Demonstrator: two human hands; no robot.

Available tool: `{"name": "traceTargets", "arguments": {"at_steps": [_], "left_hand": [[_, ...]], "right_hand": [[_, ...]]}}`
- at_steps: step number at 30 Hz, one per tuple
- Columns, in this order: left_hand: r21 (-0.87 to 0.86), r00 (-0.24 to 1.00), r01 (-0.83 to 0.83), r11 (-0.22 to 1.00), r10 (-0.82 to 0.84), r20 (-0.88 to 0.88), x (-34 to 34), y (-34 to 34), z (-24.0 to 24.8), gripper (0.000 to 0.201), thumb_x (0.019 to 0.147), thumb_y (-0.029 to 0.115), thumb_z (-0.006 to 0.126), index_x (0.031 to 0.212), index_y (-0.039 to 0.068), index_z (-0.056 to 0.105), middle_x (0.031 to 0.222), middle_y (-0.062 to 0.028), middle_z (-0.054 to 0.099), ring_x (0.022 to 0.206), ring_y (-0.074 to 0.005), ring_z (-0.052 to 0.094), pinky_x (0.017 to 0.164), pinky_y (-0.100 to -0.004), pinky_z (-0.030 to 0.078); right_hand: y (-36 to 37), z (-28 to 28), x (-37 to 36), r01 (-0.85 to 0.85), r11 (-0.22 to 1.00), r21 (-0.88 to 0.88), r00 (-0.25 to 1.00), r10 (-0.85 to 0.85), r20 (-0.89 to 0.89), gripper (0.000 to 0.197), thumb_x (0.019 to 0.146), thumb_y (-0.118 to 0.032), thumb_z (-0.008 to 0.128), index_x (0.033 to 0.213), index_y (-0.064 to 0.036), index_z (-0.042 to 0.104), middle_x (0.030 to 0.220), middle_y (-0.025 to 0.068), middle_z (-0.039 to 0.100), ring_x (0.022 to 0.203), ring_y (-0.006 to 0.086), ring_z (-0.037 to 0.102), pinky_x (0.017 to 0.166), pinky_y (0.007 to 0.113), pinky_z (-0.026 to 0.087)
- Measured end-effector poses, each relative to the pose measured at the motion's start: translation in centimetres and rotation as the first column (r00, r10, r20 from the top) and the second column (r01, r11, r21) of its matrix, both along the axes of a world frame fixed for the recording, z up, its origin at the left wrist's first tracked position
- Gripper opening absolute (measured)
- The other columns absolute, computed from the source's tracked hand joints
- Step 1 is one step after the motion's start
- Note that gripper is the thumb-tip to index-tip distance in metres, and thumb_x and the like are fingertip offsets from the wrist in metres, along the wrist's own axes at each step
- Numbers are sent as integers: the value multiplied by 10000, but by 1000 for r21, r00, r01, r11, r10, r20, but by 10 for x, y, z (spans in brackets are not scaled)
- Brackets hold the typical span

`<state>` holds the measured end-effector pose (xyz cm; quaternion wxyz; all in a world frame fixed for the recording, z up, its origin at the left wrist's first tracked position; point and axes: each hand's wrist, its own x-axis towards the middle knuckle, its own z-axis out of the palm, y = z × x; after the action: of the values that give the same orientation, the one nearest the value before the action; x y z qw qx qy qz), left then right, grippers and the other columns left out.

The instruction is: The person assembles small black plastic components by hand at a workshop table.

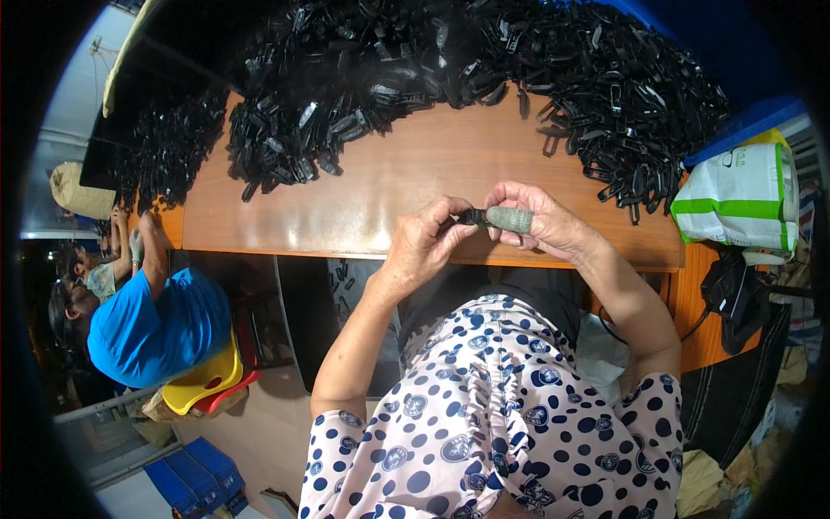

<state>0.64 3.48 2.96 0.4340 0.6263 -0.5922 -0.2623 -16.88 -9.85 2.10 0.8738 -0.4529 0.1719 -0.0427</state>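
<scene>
Glossy plastic pieces (622, 95), smooth wood-look tabletop (389, 173), matt cloth fingerstall (510, 220)

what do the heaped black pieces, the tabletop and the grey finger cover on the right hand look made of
Heaped black pieces: probably molded plastic, fairly glossy, since many catch bright highlights; coated metal is possible.
Tabletop: wood or wood-look laminate, satin, with reddish-brown colour and soft glare.
Grey finger cover: likely knit fabric, matte, judging by its coarse texture.
</scene>
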Motion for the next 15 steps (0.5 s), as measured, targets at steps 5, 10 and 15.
{"name": "traceTargets", "arguments": {"at_steps": [5,10,15], "left_hand": [[-69,975,23,997,-7,224,-6,9,12,208,772,85,705,932,18,590,744,-126,631,659,-269,639,583,-329,502],[131,985,-65,989,84,-150,-14,31,5,180,791,38,692,947,3,610,833,-73,648,725,-119,605,664,-244,491],[104,783,-123,987,161,-601,-8,33,2,226,764,14,689,986,38,655,1026,-46,638,957,-149,578,860,-291,461]], "right_hand": [[2,-2,5,-74,992,-101,984,56,-172,226,850,-145,666,985,-66,503,785,45,597,591,38,516,411,127,331],[7,-22,9,-264,960,97,939,279,-201,425,863,-301,640,1179,-78,464,1003,63,583,813,153,607,570,240,435],[27,10,23,-228,968,103,969,237,-75,630,850,-449,641,1273,-51,398,1020,94,572,797,184,634,498,219,463]]}}
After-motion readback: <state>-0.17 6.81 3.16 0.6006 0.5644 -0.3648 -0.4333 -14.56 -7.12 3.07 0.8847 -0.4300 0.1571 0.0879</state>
